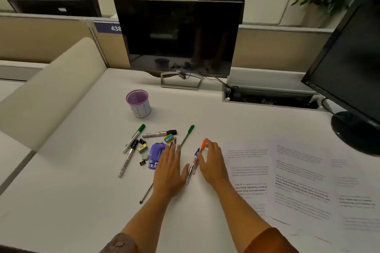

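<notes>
My left hand (pixel 169 168) lies flat on the white desk (pixel 82 201), fingers straight, partly over a purple stapler (pixel 155 153) and a grey pen (pixel 146 192). My right hand (pixel 212 160) hovers beside it with fingers relaxed, next to a blue-capped marker (pixel 192 167) and an orange-capped marker (pixel 203 144). Whether the right fingers touch the orange marker is unclear. A purple mesh pen cup (pixel 138 103) stands upright further back. Loose markers, a green pen (pixel 187 135), erasers and binder clips lie to the left.
Printed sheets (pixel 298 181) are spread on the right of the desk. A dark monitor (pixel 178 37) stands at the back, a second monitor (pixel 349 63) at the right with its round base. An open cable tray (pixel 271 98) sits between them. A beige partition (pixel 51 92) lines the left.
</notes>
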